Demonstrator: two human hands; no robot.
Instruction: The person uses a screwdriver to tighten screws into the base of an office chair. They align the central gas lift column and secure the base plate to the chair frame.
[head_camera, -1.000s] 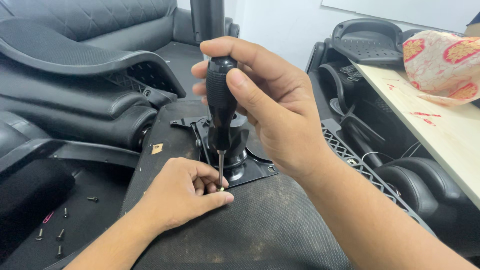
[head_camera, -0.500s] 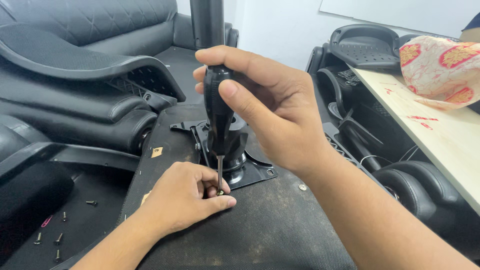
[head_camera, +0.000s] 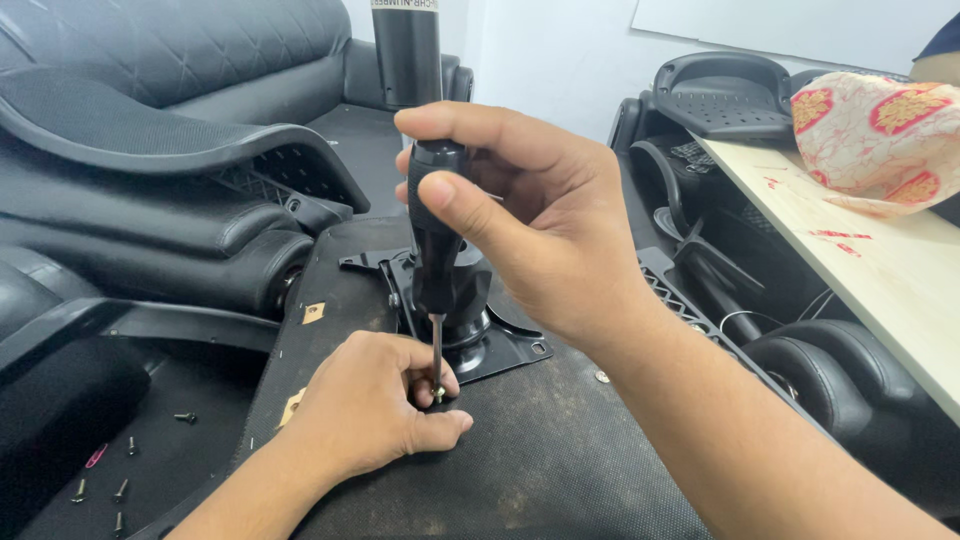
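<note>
My right hand grips the black handle of a screwdriver, held upright. Its thin shaft points down at a small screw at the near corner of a black metal mounting plate. The plate sits on the dark underside of a chair seat, under a black cylinder column. My left hand rests on the seat, its fingertips pinching the screw and the tip of the shaft.
Black chair parts and armrests crowd the left and back. Several loose screws lie on the dark surface at lower left. A pale wooden board with a patterned cloth bundle is on the right, above more chair parts.
Both hands stay at the plate. The screwdriver tip has settled onto the screw between my left fingertips; my right hand has shifted its hold slightly on the handle.
</note>
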